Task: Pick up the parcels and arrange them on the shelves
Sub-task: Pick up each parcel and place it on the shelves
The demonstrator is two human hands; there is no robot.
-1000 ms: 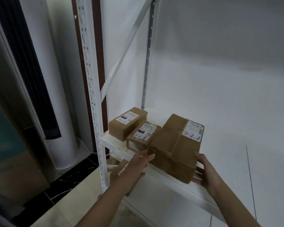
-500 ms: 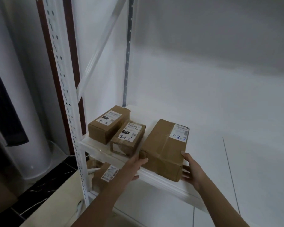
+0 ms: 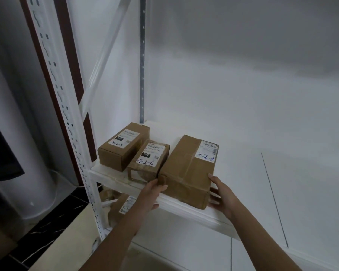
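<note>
We have the big parcel (image 3: 186,169) lying flat on the shelf (image 3: 219,218), label up. Its near end sits right at the front lip, and we cannot tell whether it overhangs. Our left hand (image 3: 152,192) is spread with straight fingers against the big parcel's near left corner. Our right hand (image 3: 221,196) is also spread, with the thumb on the top edge at the near right corner and the fingers flat along the right side. Neither hand is wrapped round the box; both only press on it.

The main risk, in our judgement, is letting go too soon. If the near end does hang over the lip, the box could tip forward off the shelf once the hands leave it.

A second risk comes from pushing it deeper. Just left of the big parcel, and touching it or nearly so, lies the middle parcel (image 3: 149,163), with the end parcel (image 3: 121,145) further left again. An uneven shove from our right hand would swing the big parcel into them and knock the row askew.

The crumpled tape on its top suggests soft cardboard, so hard pressing at the corners may dent it.

Below and to the left of the big parcel, another parcel (image 3: 123,206) sits on the lower level, where a falling box could strike it.
</note>
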